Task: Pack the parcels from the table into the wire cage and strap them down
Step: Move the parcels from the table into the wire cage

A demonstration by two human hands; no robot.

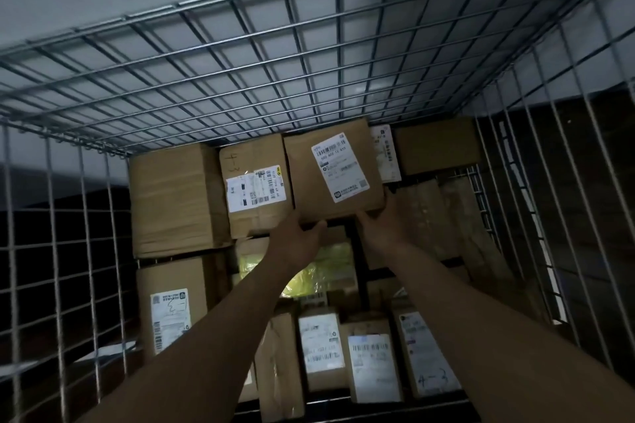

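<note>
Brown cardboard parcel with white barcode label (305, 178) sits in the upper row inside the grey wire-mesh cage (240, 79), tilted, between a brown box marked "4-3" (252, 161) and another labelled carton (386, 151). Left hand (297, 233) grips its bottom edge. Right hand (381, 225) grips the bottom right corner. More labelled parcels (321, 347) are stacked below.

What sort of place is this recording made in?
Probably a courier or parcel depot, though little beyond the load shows. The view looks into a wire cage packed with cardboard parcels, many bearing barcoded shipping labels; the left hand and right hand grip one labelled parcel.
</note>
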